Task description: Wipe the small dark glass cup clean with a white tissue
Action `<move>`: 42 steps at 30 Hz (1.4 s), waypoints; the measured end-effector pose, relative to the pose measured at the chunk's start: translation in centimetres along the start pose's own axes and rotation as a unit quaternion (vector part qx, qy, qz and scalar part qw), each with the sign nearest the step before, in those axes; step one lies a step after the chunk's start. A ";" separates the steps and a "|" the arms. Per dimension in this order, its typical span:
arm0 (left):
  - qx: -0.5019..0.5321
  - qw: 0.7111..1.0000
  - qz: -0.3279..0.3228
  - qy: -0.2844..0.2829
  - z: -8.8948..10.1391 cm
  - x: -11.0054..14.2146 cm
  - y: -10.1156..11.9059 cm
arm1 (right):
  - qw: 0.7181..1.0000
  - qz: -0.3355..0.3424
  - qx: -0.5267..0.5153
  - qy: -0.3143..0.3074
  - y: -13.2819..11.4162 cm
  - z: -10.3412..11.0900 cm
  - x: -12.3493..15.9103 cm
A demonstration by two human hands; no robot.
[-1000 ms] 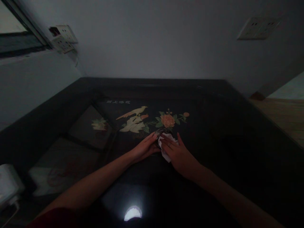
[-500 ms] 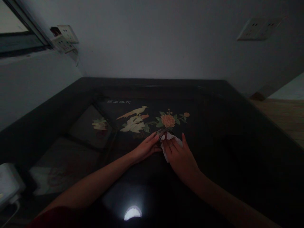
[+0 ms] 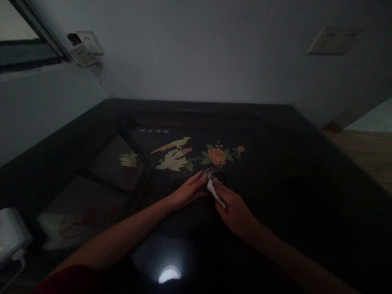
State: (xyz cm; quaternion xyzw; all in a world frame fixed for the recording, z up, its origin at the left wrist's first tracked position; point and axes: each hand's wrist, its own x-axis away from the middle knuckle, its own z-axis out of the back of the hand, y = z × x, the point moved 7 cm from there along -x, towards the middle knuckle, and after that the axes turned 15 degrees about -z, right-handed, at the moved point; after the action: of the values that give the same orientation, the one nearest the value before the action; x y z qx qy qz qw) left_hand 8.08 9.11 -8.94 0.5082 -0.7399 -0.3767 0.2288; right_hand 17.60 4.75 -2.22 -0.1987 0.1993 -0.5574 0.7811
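Head view: L hand curls round a small shiny dark item near the tabletop's flower print while R hand pinches a white tissue to it, prob mid-wipe imo, next stroke needs steady L grip.

Dim gray wall, 2 sockets right, apparently wooden floor.
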 end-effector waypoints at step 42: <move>0.026 1.000 0.006 0.000 -0.1 -0.1 0.0 | 0.978 0.036 0.199 0.040 0.2 -2.0 0.1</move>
State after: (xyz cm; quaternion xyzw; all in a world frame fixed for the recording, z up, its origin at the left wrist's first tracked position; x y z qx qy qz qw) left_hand 8.26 9.17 -8.88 0.5095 -0.7526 -0.3561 0.2173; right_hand 16.70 4.58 -3.98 -0.0093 0.1227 -0.5653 0.8157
